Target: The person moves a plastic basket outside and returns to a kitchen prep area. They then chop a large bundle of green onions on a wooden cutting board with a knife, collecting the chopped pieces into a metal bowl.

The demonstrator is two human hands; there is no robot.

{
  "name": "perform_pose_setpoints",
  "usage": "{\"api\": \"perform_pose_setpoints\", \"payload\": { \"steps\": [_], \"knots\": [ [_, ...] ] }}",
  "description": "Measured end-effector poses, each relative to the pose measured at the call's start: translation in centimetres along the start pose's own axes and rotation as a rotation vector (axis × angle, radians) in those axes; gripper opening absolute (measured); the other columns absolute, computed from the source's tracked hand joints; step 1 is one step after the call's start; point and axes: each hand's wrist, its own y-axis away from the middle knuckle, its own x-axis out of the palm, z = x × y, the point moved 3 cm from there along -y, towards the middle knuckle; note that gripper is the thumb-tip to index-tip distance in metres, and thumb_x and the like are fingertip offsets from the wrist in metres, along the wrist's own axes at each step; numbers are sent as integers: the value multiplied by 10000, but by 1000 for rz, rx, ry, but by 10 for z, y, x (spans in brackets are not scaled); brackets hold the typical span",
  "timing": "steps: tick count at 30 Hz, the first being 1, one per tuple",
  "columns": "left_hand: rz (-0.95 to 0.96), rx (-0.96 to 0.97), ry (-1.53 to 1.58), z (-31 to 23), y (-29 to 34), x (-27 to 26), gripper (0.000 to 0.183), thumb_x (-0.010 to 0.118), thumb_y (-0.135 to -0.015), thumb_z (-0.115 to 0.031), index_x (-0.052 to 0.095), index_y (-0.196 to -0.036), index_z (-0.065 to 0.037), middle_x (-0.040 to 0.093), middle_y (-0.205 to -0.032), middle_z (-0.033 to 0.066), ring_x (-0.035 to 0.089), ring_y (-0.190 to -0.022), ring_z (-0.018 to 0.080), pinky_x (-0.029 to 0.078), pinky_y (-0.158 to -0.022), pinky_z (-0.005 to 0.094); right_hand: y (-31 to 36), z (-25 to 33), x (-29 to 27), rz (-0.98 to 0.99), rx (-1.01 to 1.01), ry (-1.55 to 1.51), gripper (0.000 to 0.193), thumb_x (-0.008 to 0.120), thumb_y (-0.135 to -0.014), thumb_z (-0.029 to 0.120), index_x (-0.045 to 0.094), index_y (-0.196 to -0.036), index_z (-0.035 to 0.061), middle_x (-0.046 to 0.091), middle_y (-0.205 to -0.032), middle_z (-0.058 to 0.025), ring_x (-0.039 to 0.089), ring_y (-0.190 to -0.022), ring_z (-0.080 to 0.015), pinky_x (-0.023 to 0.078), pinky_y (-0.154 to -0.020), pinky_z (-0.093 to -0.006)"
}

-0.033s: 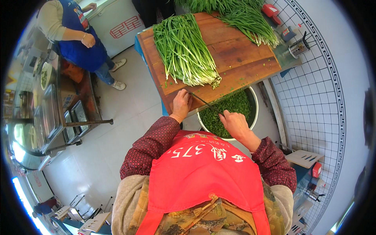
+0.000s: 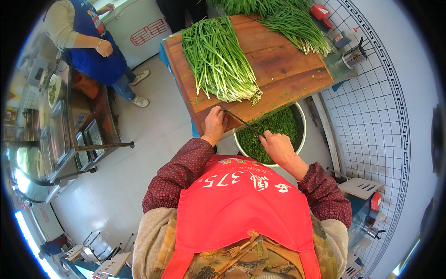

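A knife (image 2: 241,120), its dark blade seen nearly edge-on, slants across the near edge of the wooden cutting board (image 2: 283,69). My right hand (image 2: 278,148) is closed round its handle end. At the blade's far end, the curled fingers of my left hand (image 2: 214,124) close on it near the tip. Just beyond the blade lies a thick bundle of garlic chives (image 2: 218,58), white ends toward me, with small cut bits at its corner. Below the board's edge stands a round metal pot (image 2: 303,135) full of chopped greens (image 2: 274,130), partly hidden by the board and my right hand.
More chives (image 2: 297,25) are heaped at the board's far right. A person in a blue apron (image 2: 100,46) stands at the far left, beside a white chest freezer (image 2: 139,32). Left is a metal-framed rack (image 2: 107,146) with trays; a tiled wall (image 2: 371,102) runs along the right.
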Motion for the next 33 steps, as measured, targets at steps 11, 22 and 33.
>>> {"api": "perform_pose_setpoints", "payload": {
  "steps": [11,22,33],
  "knots": [
    [62,-32,26,3,4,-3,202,645,-692,61,611,-891,44,506,-891,143,542,-850,339,482,-716,421,-1,0,-1,-21,40,-10,317,560,-953,306,548,-789,35,602,-580,-189,615,-538,-389,498,-517,-487],
    [24,-30,-27,2,5,-2,186,662,-690,46,604,-866,28,526,-893,140,555,-845,343,489,-722,415,-7,2,2,-40,64,-61,326,562,-952,313,552,-783,34,607,-591,-200,621,-555,-397,495,-522,-501],
    [42,-84,-37,4,7,-5,143,671,-721,22,622,-854,0,546,-880,133,579,-837,339,499,-712,403,-6,8,10,-12,66,-64,316,556,-955,304,553,-799,30,603,-599,-216,616,-564,-411,490,-533,-514]
  ]
}}
